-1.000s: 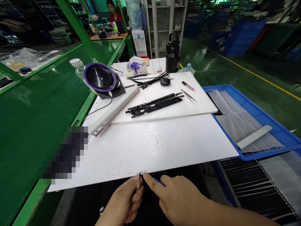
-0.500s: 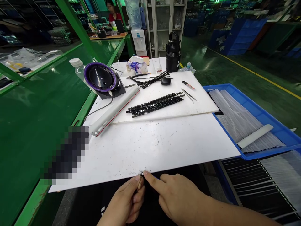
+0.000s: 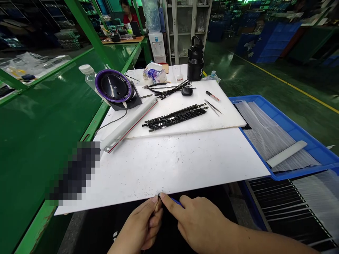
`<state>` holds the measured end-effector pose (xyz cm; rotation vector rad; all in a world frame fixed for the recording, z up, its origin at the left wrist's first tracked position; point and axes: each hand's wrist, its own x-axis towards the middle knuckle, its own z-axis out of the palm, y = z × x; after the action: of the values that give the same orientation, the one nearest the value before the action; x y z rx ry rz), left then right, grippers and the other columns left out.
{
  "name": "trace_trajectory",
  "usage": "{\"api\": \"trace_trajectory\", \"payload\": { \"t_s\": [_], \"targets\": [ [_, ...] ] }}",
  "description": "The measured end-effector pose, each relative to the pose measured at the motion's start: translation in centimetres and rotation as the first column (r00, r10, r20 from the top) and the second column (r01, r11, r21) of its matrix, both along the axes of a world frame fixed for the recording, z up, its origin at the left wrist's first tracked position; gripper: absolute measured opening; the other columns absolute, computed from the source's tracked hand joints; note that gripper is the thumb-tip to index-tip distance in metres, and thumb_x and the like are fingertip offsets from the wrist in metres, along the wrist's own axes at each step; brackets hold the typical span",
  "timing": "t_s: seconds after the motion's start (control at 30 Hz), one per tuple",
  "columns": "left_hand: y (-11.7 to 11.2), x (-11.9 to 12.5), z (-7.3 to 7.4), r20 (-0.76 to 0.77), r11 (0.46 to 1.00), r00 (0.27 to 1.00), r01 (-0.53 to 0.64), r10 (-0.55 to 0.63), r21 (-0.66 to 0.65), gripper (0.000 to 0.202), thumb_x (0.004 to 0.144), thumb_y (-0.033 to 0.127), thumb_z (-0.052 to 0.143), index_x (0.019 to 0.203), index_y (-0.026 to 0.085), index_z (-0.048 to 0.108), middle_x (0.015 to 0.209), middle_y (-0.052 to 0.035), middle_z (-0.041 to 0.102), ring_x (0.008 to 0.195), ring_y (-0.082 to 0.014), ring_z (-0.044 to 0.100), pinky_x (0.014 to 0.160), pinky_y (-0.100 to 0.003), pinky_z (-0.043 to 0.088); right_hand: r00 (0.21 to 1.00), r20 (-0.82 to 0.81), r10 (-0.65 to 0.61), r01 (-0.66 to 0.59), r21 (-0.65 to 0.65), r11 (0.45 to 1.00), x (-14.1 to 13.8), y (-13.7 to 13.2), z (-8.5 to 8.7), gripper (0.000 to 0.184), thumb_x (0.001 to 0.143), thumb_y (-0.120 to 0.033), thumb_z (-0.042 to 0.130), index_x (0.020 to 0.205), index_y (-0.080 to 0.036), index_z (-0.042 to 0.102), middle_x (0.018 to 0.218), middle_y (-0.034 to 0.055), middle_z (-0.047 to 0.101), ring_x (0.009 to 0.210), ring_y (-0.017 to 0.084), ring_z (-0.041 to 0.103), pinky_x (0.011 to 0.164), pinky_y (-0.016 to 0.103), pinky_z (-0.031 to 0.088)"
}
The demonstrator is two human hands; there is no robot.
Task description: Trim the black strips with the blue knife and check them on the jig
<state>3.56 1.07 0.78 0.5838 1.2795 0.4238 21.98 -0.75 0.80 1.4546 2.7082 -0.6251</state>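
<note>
Left hand point(image 3: 143, 223), pinched shut on a tiny dark sliver point(image 3: 159, 196), and right hand point(image 3: 202, 221), curled over a slim blue tool point(image 3: 177, 202), at six o'clock by the white plastic board point(image 3: 164, 169) edge: slackened pinch, risk of dropped sliver.

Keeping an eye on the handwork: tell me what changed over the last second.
Very little changed. The right hand shifted slightly, and the blue handle by its fingers shows more than it did half a second ago. The left hand still pinches the small dark piece at the white board's edge. Nothing was visibly taken or let go. The black strips stayed put.
</note>
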Motion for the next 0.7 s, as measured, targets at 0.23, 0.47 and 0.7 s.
{"api": "trace_trajectory", "payload": {
  "t_s": [0.23,0.47,0.7],
  "targets": [
    [-0.2,-0.5,-0.6,0.009,1.000,1.000,-0.006,0.006,-0.002,0.043,0.085,0.057,0.050,0.067,0.020,0.040,0.057,0.0078,0.029,0.045,-0.0054,0.011,0.039,-0.018,0.010,0.988,-0.149,-0.031,0.025,-0.039,0.999,0.4,0.1,-0.4,0.067,0.088,-0.020,0.042,0.150,-0.024,0.019,0.091,0.0047,0.066,0.066,0.022,0.062,0.050,0.032,0.031],
    [0.1,-0.8,-0.5,0.019,1.000,1.000,0.015,-0.015,-0.011,0.041,0.086,0.057,0.048,0.069,0.020,0.041,0.057,0.0078,0.029,0.045,-0.0056,0.011,0.039,-0.018,0.008,0.968,-0.246,-0.037,0.019,-0.078,0.997,1.1,0.5,-0.2,0.064,0.089,-0.018,0.039,0.150,-0.022,0.023,0.100,0.0054,0.068,0.076,0.021,0.063,0.059,0.032,0.037],
    [0.3,-0.8,-0.4,0.006,0.998,0.998,0.056,-0.056,-0.004,0.043,0.087,0.058,0.046,0.067,0.020,0.039,0.055,0.0078,0.028,0.044,-0.0056,0.012,0.039,-0.019,0.008,0.991,-0.131,0.003,-0.006,-0.020,1.000,0.6,0.5,-0.1,0.067,0.087,-0.022,0.044,0.150,-0.025,0.020,0.088,0.0040,0.067,0.062,0.022,0.061,0.048,0.032,0.026]
  ]
}}
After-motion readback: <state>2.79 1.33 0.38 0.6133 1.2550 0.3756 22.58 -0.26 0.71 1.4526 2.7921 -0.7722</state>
